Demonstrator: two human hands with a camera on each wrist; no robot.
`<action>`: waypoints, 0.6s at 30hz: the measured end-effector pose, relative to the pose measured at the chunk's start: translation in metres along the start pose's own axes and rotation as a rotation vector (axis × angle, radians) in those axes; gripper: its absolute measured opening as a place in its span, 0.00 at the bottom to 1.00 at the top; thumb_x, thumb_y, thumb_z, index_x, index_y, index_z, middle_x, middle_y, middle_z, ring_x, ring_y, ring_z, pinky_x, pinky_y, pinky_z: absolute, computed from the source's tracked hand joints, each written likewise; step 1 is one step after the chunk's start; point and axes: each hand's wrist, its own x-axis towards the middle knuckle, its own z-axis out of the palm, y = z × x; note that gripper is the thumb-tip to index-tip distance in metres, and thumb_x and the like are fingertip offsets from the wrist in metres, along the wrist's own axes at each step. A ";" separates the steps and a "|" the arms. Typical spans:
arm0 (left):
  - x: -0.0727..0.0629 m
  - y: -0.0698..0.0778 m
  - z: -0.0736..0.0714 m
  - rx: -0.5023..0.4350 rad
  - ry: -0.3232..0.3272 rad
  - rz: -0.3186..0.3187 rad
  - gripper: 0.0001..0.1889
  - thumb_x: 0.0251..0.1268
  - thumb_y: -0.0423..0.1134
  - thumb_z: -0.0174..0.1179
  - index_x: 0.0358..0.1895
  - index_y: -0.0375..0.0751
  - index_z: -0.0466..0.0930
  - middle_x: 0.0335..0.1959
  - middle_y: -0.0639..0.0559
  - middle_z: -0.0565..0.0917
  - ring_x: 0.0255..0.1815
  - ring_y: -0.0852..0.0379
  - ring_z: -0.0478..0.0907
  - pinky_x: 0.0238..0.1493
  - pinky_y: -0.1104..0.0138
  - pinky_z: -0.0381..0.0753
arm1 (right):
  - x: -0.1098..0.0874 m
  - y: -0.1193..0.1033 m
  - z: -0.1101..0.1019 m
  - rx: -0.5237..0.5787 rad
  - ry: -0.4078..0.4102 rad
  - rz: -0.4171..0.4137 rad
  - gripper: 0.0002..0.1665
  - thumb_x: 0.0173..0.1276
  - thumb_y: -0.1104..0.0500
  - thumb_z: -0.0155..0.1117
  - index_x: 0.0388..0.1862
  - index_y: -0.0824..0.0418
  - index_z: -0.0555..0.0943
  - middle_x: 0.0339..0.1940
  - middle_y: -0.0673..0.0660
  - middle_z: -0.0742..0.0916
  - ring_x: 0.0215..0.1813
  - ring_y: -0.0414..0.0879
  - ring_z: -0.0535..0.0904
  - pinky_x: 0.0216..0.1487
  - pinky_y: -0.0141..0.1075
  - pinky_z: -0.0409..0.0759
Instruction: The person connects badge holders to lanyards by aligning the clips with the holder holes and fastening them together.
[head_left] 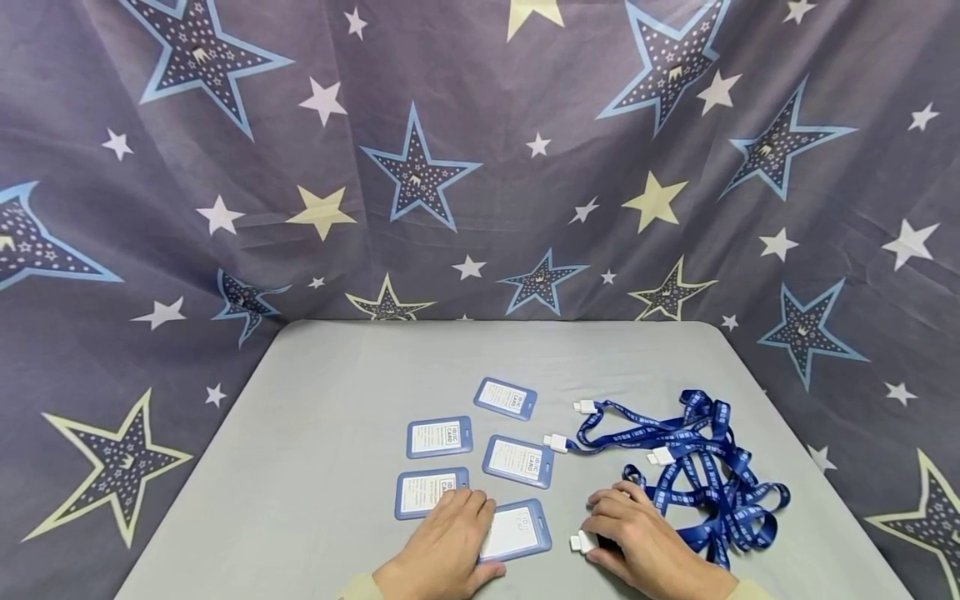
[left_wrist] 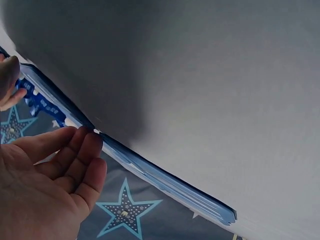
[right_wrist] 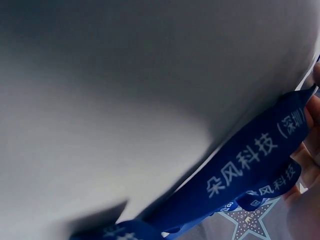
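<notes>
My left hand (head_left: 446, 546) lies over the left end of the nearest blue badge holder (head_left: 517, 531), thumb along its near edge and fingers at its far edge. In the left wrist view, this hand's curled fingers (left_wrist: 85, 155) meet the thin edge of the holder. My right hand (head_left: 637, 533) holds a blue lanyard just behind its white plastic clip (head_left: 581, 542). Its printed blue strap (right_wrist: 245, 160) runs from the fingers in the right wrist view. Part of the strap is hidden under the palm.
Several more badge holders (head_left: 439, 437) with white inserts lie flat beyond the left hand. A tangled heap of blue lanyards (head_left: 720, 492) spreads right of the right hand, with white clips (head_left: 557, 442) pointing left. Behind the grey table (head_left: 337, 375) hangs a star-patterned cloth (head_left: 465, 83).
</notes>
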 end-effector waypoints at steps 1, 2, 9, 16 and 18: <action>0.000 0.000 0.000 -0.001 -0.003 -0.001 0.40 0.61 0.67 0.66 0.60 0.32 0.78 0.51 0.49 0.81 0.53 0.53 0.74 0.63 0.57 0.76 | 0.000 0.000 0.000 0.001 0.000 0.001 0.14 0.55 0.50 0.82 0.39 0.48 0.88 0.43 0.39 0.85 0.54 0.42 0.81 0.61 0.51 0.74; 0.000 0.000 0.000 -0.001 -0.007 -0.003 0.40 0.62 0.66 0.66 0.60 0.32 0.78 0.51 0.49 0.80 0.53 0.53 0.74 0.62 0.58 0.76 | 0.000 0.000 0.000 0.002 0.000 0.002 0.14 0.55 0.50 0.82 0.39 0.48 0.88 0.43 0.39 0.85 0.54 0.42 0.81 0.61 0.51 0.74; 0.002 0.001 0.001 0.008 -0.017 0.004 0.37 0.62 0.64 0.67 0.59 0.32 0.78 0.47 0.51 0.79 0.48 0.55 0.71 0.58 0.60 0.76 | 0.002 -0.001 0.001 -0.009 0.013 -0.011 0.14 0.54 0.50 0.82 0.39 0.49 0.88 0.42 0.40 0.85 0.54 0.43 0.81 0.62 0.50 0.73; 0.003 0.001 0.003 0.008 0.009 0.048 0.32 0.60 0.59 0.71 0.55 0.35 0.80 0.42 0.55 0.75 0.45 0.57 0.68 0.54 0.61 0.76 | 0.003 -0.002 0.001 -0.013 0.010 -0.025 0.15 0.55 0.49 0.82 0.39 0.48 0.88 0.42 0.40 0.85 0.53 0.42 0.81 0.61 0.49 0.74; 0.003 0.001 0.004 0.010 0.017 0.056 0.31 0.59 0.59 0.71 0.54 0.36 0.80 0.41 0.55 0.74 0.44 0.57 0.68 0.53 0.62 0.76 | 0.004 -0.002 0.002 -0.014 0.016 -0.033 0.15 0.55 0.49 0.82 0.39 0.48 0.88 0.43 0.39 0.85 0.53 0.41 0.81 0.60 0.49 0.74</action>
